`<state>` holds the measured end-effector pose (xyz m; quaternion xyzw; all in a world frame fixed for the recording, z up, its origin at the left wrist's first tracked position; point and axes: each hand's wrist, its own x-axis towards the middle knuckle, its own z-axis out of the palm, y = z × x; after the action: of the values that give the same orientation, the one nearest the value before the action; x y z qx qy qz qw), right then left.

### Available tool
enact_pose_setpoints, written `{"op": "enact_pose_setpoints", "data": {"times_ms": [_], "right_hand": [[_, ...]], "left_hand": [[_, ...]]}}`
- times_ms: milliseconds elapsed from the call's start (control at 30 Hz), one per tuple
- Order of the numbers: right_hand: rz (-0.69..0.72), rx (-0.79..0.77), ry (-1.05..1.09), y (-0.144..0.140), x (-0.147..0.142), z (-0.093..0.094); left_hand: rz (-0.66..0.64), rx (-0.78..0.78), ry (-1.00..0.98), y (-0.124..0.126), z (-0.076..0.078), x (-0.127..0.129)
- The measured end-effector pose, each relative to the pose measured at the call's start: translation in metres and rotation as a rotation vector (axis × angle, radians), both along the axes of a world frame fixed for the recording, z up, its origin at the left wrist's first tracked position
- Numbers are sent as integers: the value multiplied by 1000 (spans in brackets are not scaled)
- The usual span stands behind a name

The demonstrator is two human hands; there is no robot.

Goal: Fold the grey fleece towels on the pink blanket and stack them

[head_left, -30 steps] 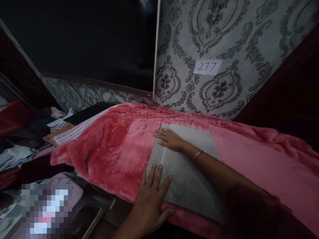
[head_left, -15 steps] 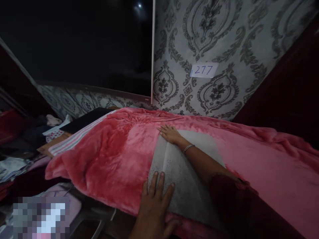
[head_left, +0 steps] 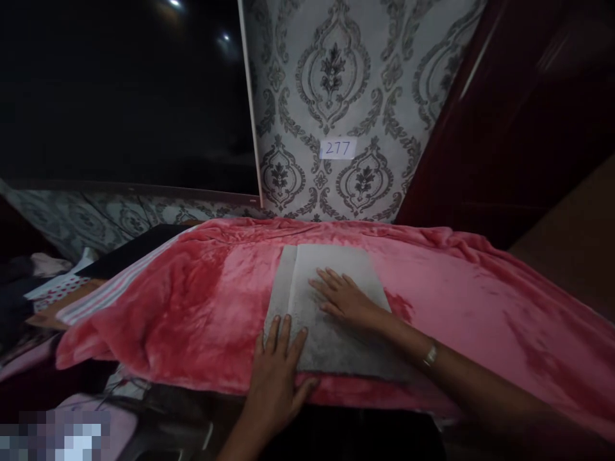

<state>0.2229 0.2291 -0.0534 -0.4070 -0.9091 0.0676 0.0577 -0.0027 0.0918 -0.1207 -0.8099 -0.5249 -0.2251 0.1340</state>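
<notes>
A grey cloth-like sheet (head_left: 346,352) with a pale crease near its left side lies flat on a pink plush blanket (head_left: 240,282). My left hand (head_left: 276,355) rests on the sheet's front left corner, fingers stretched out and thumb apart. My right hand (head_left: 343,298), with a bracelet on its wrist, lies across the middle of the sheet. Its fingers are spread and point to the left. Neither hand grips anything.
A large dark screen (head_left: 129,96) hangs at the upper left. On the patterned wall (head_left: 331,77) is a paper label (head_left: 338,148) reading 277. A dark red panel (head_left: 509,115) stands at the right. A pinkish chair or cushion (head_left: 96,422) is at the lower left.
My right hand has moved from the far left edge of the grey sheet toward its middle. My left hand stays at the front left corner. The whole view has shifted to the right.
</notes>
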Motion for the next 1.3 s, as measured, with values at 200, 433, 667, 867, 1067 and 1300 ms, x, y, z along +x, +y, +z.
{"op": "enact_pose_setpoints", "data": {"times_ms": [200,433,667,867,1067,1300], "right_hand": [[-52,-75,63,-64,36,-26],[-42,-27,554,-72,76,-42],[-433,205,827,-89,127,-52],[-123,252,575,-103,90,-44],[-50,158,320,-112,74,-51],[-52,138,392,-120,62,-38]], "left_hand": [[-5,-73,-19,0,2,1],[-115,-294,-84,7,26,-22],[-209,-406,-71,40,67,-21],[-333,-475,87,75,75,14],[-339,-487,162,82,52,18],[-417,-604,-57,86,71,9]]}}
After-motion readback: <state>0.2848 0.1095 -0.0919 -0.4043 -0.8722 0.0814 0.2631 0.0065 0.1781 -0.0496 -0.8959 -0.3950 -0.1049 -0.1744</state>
